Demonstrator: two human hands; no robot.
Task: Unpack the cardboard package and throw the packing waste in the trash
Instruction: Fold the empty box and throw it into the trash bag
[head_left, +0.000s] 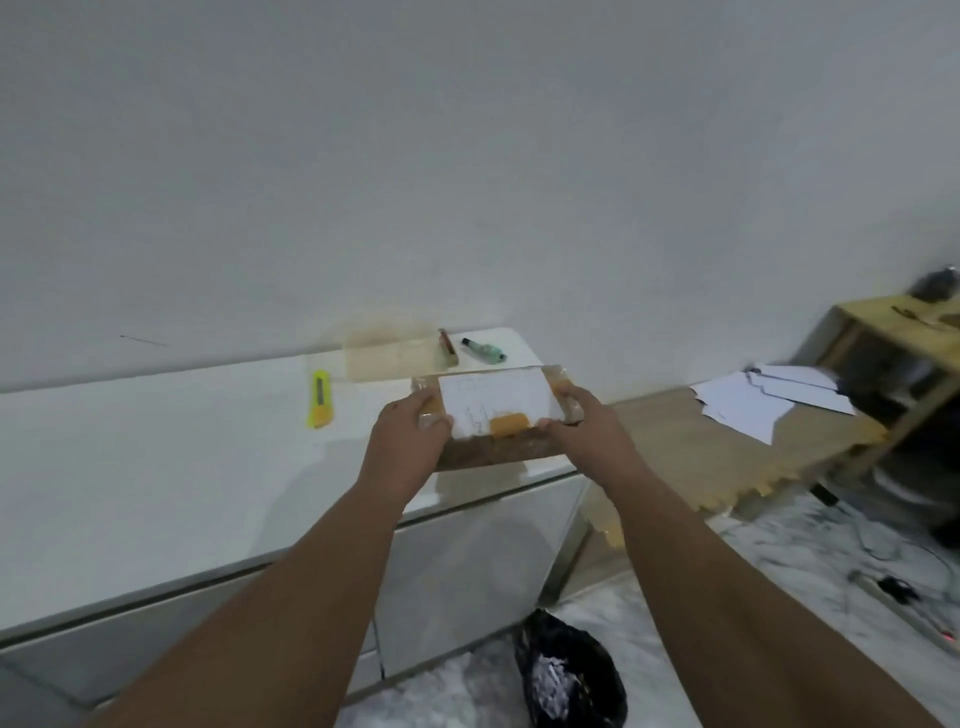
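Observation:
A flat brown cardboard package wrapped in clear tape, with a white label and an orange sticker on top, is at the right front edge of the white cabinet top. My left hand grips its left end and my right hand grips its right end. Whether it rests on the top or is held just above it, I cannot tell. A black trash bag with white waste inside stands open on the floor below, between my forearms.
A yellow utility knife lies left of the package. A green marker and a small brown item lie near the wall. White papers lie on a wooden board at right, beside a wooden shelf. Cables trail over the floor.

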